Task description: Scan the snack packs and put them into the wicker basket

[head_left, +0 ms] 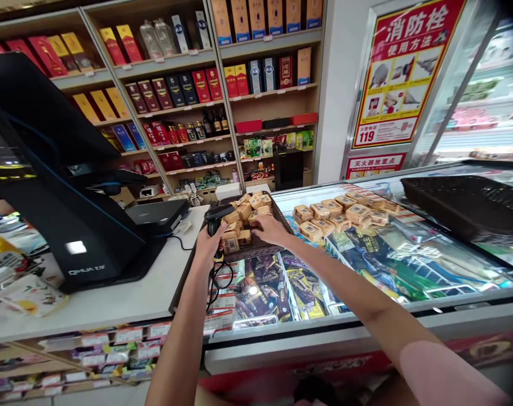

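At the near edge of the black basket (pixel 256 248), where the white desk (pixel 113 299) meets the glass-topped freezer (pixel 408 265), the person's left hand (pixel 206 243) holds a barcode scanner (pixel 217 214) upright. Its fingers are wrapped tight round the handle, so that the head points across at the small tan packets (pixel 243 211) piled in the basket. That grip seems meant to aim the scanner's window at a label from close by. The right hand (pixel 270 228) lies palm down on the packets at the basket's front. Its fingers are bent over them, but whether they pinch one packet or only rest on the heap cannot be told from here. The basket sits on the freezer lid just beside the desk, probably so both hands reach it without stretching. The scanner's black cable (pixel 214 282) droops over the freezer's corner below the left wrist. More packets of the same kind (pixel 336 211) lie loose in rows on the glass to the right, apart from the basket. A second black basket (pixel 468 203) rests farther right on the lid. A dark till screen (pixel 49 169) stands on the desk to the left, and wooden shelves (pixel 176 84) of boxed bottles fill the wall behind. A red notice (pixel 402 67) hangs to their right.
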Available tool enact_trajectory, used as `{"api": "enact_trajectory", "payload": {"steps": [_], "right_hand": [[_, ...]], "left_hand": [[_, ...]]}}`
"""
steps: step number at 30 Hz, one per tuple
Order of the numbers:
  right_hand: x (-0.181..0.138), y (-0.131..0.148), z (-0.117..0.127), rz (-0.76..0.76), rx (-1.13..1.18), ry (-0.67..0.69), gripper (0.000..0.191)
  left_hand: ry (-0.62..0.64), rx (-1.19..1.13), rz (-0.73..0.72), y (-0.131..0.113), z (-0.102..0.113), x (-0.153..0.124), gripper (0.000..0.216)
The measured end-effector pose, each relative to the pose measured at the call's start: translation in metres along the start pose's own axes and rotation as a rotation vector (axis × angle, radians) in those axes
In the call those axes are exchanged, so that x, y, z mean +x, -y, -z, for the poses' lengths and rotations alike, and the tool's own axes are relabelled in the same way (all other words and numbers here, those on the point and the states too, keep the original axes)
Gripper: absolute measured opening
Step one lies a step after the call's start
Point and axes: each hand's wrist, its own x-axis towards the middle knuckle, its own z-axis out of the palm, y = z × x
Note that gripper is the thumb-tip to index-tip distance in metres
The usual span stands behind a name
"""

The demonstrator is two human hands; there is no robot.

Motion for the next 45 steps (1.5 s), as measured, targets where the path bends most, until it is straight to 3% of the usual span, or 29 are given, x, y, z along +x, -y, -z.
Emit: {"api": "enact_trajectory", "payload": {"steps": [5, 9, 15, 18, 21, 23, 26, 30, 34, 41, 45], "right_hand": [[0.016, 0.043, -0.055, 0.086, 0.094, 0.188, 0.038], [0.013, 0.049, -0.062, 0.071, 0.156, 0.212, 0.049], [0.006, 0.029, -0.022, -0.012, 0.347, 0.114, 0.059], [-0.005, 0.005, 0.006, -0.098, 0.5, 0.04, 0.045], [-0.024, -0.022, 0.034, -0.171, 0.588, -0.08, 0.054], [-0.039, -0.039, 0.051, -0.201, 0.53, -0.225, 0.059], [-0.058, -0.057, 0.068, -0.183, 0.261, -0.462, 0.056], [-0.073, -0.07, 0.08, -0.166, 0.021, -0.699, 0.055], [-0.08, -0.079, 0.084, -0.201, -0.003, -0.765, 0.056], [-0.082, -0.087, 0.087, -0.227, -0.034, -0.801, 0.055], [-0.08, -0.1, 0.093, -0.428, -0.008, -0.856, 0.061]], "left_hand": [[-0.031, 0.009, 0.013, 0.005, 0.01, -0.006, 0.049], [-0.033, 0.011, 0.013, 0.005, 0.012, -0.007, 0.05], [-0.008, -0.009, -0.006, 0.0, -0.003, -0.008, 0.05], [0.043, -0.009, -0.014, -0.003, -0.017, -0.009, 0.05], [0.106, -0.006, -0.018, -0.005, -0.035, -0.009, 0.049], [0.158, -0.001, -0.019, -0.005, -0.052, -0.01, 0.048], [0.258, 0.011, -0.024, -0.005, -0.08, -0.015, 0.046], [0.377, 0.034, -0.041, -0.006, -0.116, -0.027, 0.043], [0.446, 0.075, -0.067, -0.007, -0.137, -0.035, 0.038], [0.485, 0.107, -0.107, -0.008, -0.148, -0.034, 0.037], [0.501, 0.118, -0.08, -0.004, -0.148, -0.031, 0.041]]}}
